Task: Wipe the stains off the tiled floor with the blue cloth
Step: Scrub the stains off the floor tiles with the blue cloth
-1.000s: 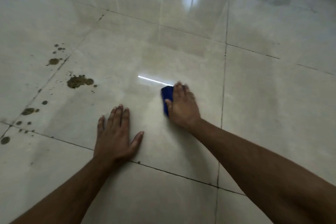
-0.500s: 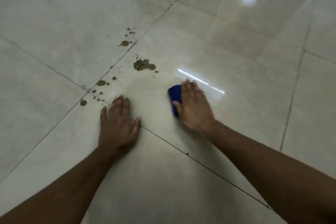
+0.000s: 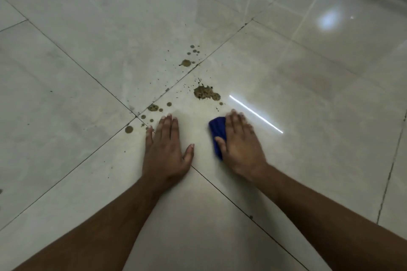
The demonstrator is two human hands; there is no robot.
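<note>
right hand [image 3: 239, 145] on one blue cloth [image 3: 217, 133] | left hand [image 3: 164, 149] flat | stains [image 3: 206, 92] unwiped

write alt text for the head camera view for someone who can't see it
A person's right hand presses a blue cloth flat on a glossy tiled floor, just short of a brown stain. The left hand rests flat beside it, near smaller brown spots.

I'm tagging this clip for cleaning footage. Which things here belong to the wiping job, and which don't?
Job: blue cloth under the right hand; brown stains; tiled floor.
Not the job: left hand, flat on the floor; light reflections.
</note>
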